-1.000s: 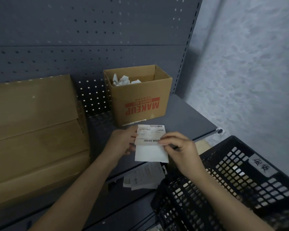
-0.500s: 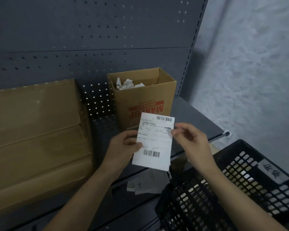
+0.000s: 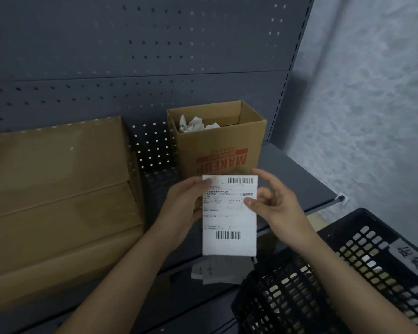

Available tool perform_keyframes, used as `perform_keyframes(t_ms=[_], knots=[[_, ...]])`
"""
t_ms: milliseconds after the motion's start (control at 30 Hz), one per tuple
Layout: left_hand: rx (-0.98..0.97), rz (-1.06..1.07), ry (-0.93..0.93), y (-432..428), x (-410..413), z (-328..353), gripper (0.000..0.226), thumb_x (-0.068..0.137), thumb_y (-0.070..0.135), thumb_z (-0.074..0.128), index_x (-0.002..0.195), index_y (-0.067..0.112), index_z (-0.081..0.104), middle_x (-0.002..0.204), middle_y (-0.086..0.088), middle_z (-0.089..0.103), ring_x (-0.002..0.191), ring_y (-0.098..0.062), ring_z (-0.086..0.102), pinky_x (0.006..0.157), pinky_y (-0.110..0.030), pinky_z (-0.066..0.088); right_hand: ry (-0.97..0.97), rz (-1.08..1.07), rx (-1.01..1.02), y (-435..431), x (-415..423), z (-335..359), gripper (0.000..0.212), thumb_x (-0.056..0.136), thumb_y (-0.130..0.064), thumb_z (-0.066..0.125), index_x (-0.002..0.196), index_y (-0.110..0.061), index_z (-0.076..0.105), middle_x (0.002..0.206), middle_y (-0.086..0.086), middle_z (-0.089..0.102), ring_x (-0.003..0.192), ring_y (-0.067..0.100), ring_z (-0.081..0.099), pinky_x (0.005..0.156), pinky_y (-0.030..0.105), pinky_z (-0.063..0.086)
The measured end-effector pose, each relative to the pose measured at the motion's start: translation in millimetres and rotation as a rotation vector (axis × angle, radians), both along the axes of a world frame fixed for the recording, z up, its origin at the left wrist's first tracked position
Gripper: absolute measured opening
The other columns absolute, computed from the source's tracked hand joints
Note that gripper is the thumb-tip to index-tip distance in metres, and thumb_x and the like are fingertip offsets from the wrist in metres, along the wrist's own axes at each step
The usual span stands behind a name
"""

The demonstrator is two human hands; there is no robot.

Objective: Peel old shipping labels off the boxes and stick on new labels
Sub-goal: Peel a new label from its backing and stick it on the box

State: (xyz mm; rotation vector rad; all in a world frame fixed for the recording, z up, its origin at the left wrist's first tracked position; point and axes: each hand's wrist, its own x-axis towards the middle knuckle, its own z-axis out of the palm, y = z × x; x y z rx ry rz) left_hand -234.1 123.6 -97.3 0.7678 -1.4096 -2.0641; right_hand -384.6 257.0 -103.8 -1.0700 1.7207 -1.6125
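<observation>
So you've got the white rectangular paper shipping label (image 3: 229, 213) held up in front of you. It's upright with the printed side facing you, one barcode along the top edge and another near the bottom. It isn't stuck on anything. It's in the air over the near edge of the dark grey metal shelf (image 3: 290, 174), just in front of the boxes.

Your left hand (image 3: 181, 208) is gripping the label by its upper left edge, thumb on the front and fingers tucked behind the sheet. Your right hand (image 3: 278, 208) is at the right edge. Its thumb tip lies on the print below the top barcode, the index finger sticks up past the top right corner, and the other fingers are loosely curled. I honestly can't tell whether that hand is really pinching the sheet or just touching it.

On the shelf behind the label sits the small open brown cardboard box (image 3: 217, 145), with red "MAKEUP" printed upside down on its near face and crumpled white paper scraps (image 3: 193, 124) inside. Left of it, with a gap between them, is the large closed brown cardboard box (image 3: 58, 194). Both stand in front of the dark grey perforated metal back panel (image 3: 130, 56).

At near right there's a black plastic lattice crate (image 3: 299, 297) with a grey handwritten tag (image 3: 410, 259) on its side. A small stack of grey printed sheets (image 3: 217, 271) lies below the label, and a pale grey wall (image 3: 372, 92) runs along the right.
</observation>
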Motion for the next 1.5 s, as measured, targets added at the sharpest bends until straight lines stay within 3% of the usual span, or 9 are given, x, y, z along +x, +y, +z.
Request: perform_keyframes(t_ms=[133, 300, 600, 700, 800, 967, 1200, 1400, 1500], knots=[[0.028, 0.043, 0.024, 0.4, -4.5, 5.9, 0.017, 0.096, 0.014, 0.058, 0.097, 0.006, 0.074, 0.092, -0.011, 0.074, 0.082, -0.022, 0.07, 0.07, -0.033, 0.054, 0.076, 0.058, 0.072, 5.3, 0.7, 0.7, 0.057, 0.092, 0.003, 0.061, 0.142, -0.017, 0.042, 0.105, 0.003, 0.075, 0.102, 0.016, 0.07, 0.092, 0.034, 0.056], [0.155, 0.026, 0.062, 4.0, -3.9, 8.5, 0.02, 0.097, 0.017, 0.057, 0.097, 0.002, 0.07, 0.089, -0.014, 0.071, 0.075, -0.022, 0.067, 0.076, -0.039, 0.053, 0.122, 0.072, 0.11, 10.6, -3.7, 4.4, 0.055, 0.092, 0.006, 0.058, 0.141, -0.016, 0.044, 0.11, -0.001, 0.075, 0.106, 0.015, 0.069, 0.096, 0.036, 0.054], [0.121, -0.115, -0.055, -1.7, 4.3, 9.6, 0.017, 0.096, 0.012, 0.057, 0.1, 0.0, 0.069, 0.101, -0.021, 0.073, 0.087, -0.028, 0.071, 0.083, -0.039, 0.06, 0.161, 0.012, 0.119, 13.7, -13.5, 12.2, 0.055, 0.093, 0.002, 0.059, 0.142, -0.02, 0.045, 0.104, 0.001, 0.075, 0.097, 0.015, 0.071, 0.085, 0.039, 0.059], [0.103, -0.153, -0.08, -2.6, 6.4, 8.7, 0.021, 0.096, 0.015, 0.06, 0.105, -0.001, 0.07, 0.094, -0.017, 0.073, 0.077, -0.018, 0.069, 0.069, -0.028, 0.055, 0.209, -0.087, 0.112, 10.5, -12.0, 14.3, 0.052, 0.091, -0.01, 0.066, 0.132, -0.037, 0.049, 0.096, -0.003, 0.074, 0.089, 0.006, 0.07, 0.078, 0.029, 0.059], [0.134, -0.146, -0.061, -1.4, 6.1, 6.9, 0.02, 0.094, 0.012, 0.062, 0.105, -0.002, 0.071, 0.08, -0.01, 0.07, 0.068, -0.013, 0.065, 0.062, -0.023, 0.054, 0.422, -0.309, 0.115, 5.5, -8.8, 13.2, 0.049, 0.083, -0.023, 0.077, 0.111, -0.051, 0.047, 0.105, -0.011, 0.062, 0.096, 0.003, 0.061, 0.081, 0.02, 0.047], [0.162, -0.144, -0.028, 1.0, 1.2, 4.5, 0.013, 0.093, 0.005, 0.062, 0.099, -0.005, 0.069, 0.084, -0.015, 0.068, 0.073, -0.015, 0.07, 0.071, -0.025, 0.06, 0.798, -0.308, 0.003, -4.5, 2.5, 9.7, 0.02, 0.081, -0.01, 0.078, 0.088, -0.02, 0.063, 0.088, -0.007, 0.056, 0.076, 0.004, 0.054, 0.07, 0.007, 0.04], [0.069, -0.154, -0.053, 2.5, -2.9, 1.6, 0.014, 0.093, 0.004, 0.062, 0.098, -0.006, 0.071, 0.084, -0.015, 0.071, 0.077, -0.015, 0.068, 0.067, -0.019, 0.056, 0.58, -0.168, 0.106, -12.9, 18.4, 7.0, 0.011, 0.086, -0.012, 0.067, 0.081, -0.019, 0.073, 0.082, -0.01, 0.07, 0.08, 0.004, 0.065, 0.074, 0.016, 0.05], [-0.111, -0.147, -0.116, 10.1, -4.5, -5.1, 0.014, 0.091, 0.01, 0.065, 0.091, 0.006, 0.079, 0.082, -0.008, 0.072, 0.077, -0.01, 0.064, 0.067, -0.021, 0.049, 0.376, -0.191, 0.195, -12.1, 25.6, 9.6, 0.018, 0.081, -0.035, 0.076, 0.072, -0.02, 0.071, 0.07, -0.008, 0.069, 0.058, 0.002, 0.059, 0.053, 0.014, 0.042], [-0.109, -0.139, -0.109, 11.1, -5.0, -6.0, 0.014, 0.089, 0.011, 0.067, 0.092, 0.003, 0.078, 0.084, -0.007, 0.073, 0.077, -0.012, 0.064, 0.066, -0.022, 0.048, 0.327, -0.196, 0.187, -13.0, 26.6, 10.9, 0.02, 0.083, -0.032, 0.076, 0.071, -0.017, 0.071, 0.062, -0.002, 0.066, 0.047, 0.005, 0.049, 0.046, 0.017, 0.038]])
